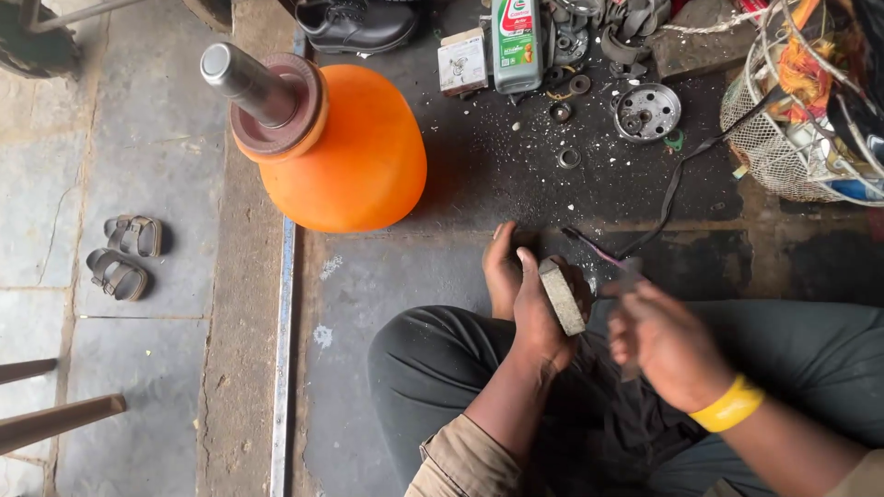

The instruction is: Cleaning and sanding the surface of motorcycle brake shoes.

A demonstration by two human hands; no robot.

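Item: curved brake shoe [562,294], held over my lap above the floor [387,276].
My left hand [534,308] clamps it edge-up, fingers closed round it, lining exposed; my right hand [668,345], motion-blurred, grips a thin tool [599,250] beside it.

Khaki sleeves, rolled w/ cuff seam on left sleeve [465,456]. Yellow wristband [729,405] on rt wrist. Dark grey trousers [433,359], creased at knees. Bare hands, no gloves. Right hand [658,340] motion-blurred.
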